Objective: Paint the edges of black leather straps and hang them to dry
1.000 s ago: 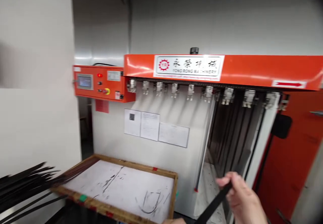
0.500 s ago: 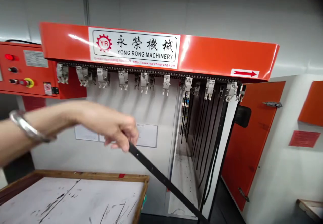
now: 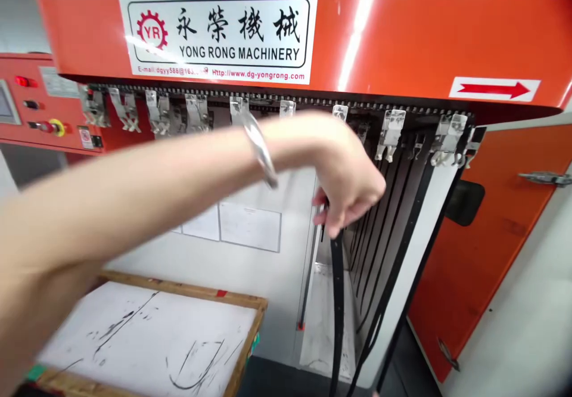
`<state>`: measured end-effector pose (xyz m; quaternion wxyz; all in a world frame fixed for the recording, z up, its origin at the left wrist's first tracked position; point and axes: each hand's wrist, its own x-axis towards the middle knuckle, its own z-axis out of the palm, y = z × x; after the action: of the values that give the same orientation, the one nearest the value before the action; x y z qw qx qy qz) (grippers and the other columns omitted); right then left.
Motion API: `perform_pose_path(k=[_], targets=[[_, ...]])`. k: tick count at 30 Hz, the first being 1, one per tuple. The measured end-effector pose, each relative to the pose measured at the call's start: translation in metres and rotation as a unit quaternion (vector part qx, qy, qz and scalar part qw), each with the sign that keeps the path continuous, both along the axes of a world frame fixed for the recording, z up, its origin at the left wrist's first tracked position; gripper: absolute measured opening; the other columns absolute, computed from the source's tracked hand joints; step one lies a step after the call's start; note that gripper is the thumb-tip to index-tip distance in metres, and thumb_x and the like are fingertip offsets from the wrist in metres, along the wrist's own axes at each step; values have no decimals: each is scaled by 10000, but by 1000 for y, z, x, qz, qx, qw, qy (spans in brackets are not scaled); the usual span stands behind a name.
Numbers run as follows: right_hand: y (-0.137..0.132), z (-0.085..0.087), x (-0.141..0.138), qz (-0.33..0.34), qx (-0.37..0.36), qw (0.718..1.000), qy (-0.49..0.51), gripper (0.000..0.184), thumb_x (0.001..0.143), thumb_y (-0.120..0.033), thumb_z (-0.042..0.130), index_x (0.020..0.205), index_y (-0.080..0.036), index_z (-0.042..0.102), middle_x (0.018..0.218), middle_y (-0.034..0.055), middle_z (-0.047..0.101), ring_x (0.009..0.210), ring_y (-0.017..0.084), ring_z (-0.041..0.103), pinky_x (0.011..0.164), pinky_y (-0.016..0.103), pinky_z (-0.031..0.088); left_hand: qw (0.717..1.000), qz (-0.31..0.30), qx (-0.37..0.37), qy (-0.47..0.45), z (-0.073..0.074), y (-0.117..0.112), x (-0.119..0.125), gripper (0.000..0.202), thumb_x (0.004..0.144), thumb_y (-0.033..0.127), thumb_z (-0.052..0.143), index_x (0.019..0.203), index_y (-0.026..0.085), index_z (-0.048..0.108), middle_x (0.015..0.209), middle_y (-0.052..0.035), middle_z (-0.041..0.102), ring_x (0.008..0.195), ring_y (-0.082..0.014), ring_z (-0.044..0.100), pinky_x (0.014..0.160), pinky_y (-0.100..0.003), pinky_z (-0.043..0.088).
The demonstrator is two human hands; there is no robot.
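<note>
My left hand (image 3: pixel 353 182) reaches across from the lower left with a metal bangle (image 3: pixel 261 146) on its wrist. Its fingers point down and are pinched on the top end of a long black strap (image 3: pixel 337 301), which hangs straight down past the bottom of the view. The hand is just below a row of metal clips (image 3: pixel 391 135) under the orange hood (image 3: pixel 402 45) of a machine labelled Yong Rong Machinery. Several other black straps (image 3: pixel 397 254) hang from clips inside the machine's opening. My right hand is out of view.
An orange control panel (image 3: pixel 40 111) with buttons is at the far left. A wooden-framed white board (image 3: pixel 250 337) with black marks is at the lower left. An open orange door (image 3: pixel 500 236) stands at the right. Papers (image 3: pixel 248 227) are stuck on the white front panel.
The view has moved closer and to the right. My left hand has carried the strap's end up and right, from in front of the white panel to the clips. The strap now hangs vertically.
</note>
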<state>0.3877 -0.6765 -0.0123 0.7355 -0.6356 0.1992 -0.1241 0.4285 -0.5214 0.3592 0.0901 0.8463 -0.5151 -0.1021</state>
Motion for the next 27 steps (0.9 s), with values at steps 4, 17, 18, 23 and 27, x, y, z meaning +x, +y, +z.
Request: perform_pose_path(k=[4,17,18,23,27], targets=[[7,34,-12,16,-19,992,-125,699,741,-807,590,1152,-255,708,1123,113,712,1093,295,652,875,379,566,952,-106,270,-97,-24,-57,-3,361,670,7,764,392,170,601,473,-22,578,525,-187,560,639,-357,473],[25,147,66,-2,20,921,-388,398,903,-583,599,872,-187,626,643,-57,401,497,56,275,432,172,209,876,73,-472,67,-1,-77,66,449,948,505,535,1100,94,637,1136,-165,672,1012,-245,650,895,-340,496],[22,151,69,-3,17,919,-393,395,902,-580,600,872,-186,623,641,-59,394,496,57,265,431,175,203,870,63,-476,116,7,-86,71,411,954,484,539,1000,92,653,1015,-144,696,903,-214,671,834,-319,514],[13,162,82,-11,12,913,-407,403,892,-584,609,886,-181,619,635,-66,379,483,54,219,419,182,161,843,56,-494,206,28,-107,88,356,975,349,544,739,92,616,660,-57,643,576,-140,626,602,-254,493],[5,171,90,-23,5,909,-416,417,872,-599,623,890,-182,620,630,-69,387,480,55,234,414,181,171,839,52,-501,207,27,-105,91,358,981,320,531,711,97,603,624,-45,626,516,-130,598,562,-248,467]])
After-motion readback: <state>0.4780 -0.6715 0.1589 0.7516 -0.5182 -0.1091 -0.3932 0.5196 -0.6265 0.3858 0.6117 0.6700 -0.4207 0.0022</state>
